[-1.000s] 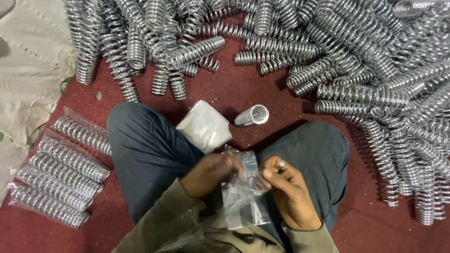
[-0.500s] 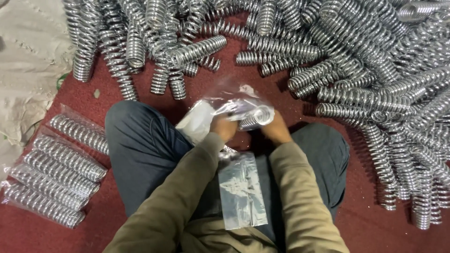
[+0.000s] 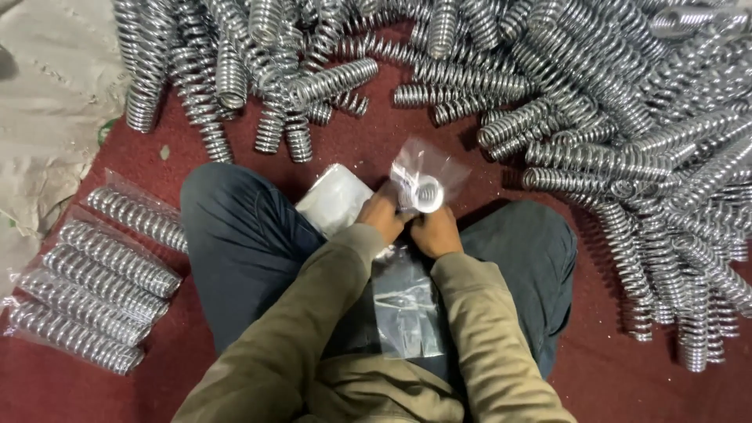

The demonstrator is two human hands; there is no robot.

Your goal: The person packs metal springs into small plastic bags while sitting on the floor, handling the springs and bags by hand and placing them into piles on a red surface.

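Observation:
My left hand (image 3: pixel 381 215) and my right hand (image 3: pixel 435 231) are together in front of my crossed legs, both gripping a clear plastic bag (image 3: pixel 427 168). The bag is drawn over the end of a short upright metal coil spring (image 3: pixel 428 192) that stands on the red floor. Clear empty bags (image 3: pixel 407 301) lie in my lap between my forearms. A whitish stack of bags (image 3: pixel 335 197) rests by my left knee.
A big heap of loose shiny coil springs (image 3: pixel 595 117) covers the floor ahead and to the right. Several bagged springs (image 3: pixel 102 282) lie in a row at my left. Pale sacking (image 3: pixel 47 102) covers the far left floor.
My hands went from my lap, where they handled a bag, forward to the standing spring. The bag now sits over the spring's top.

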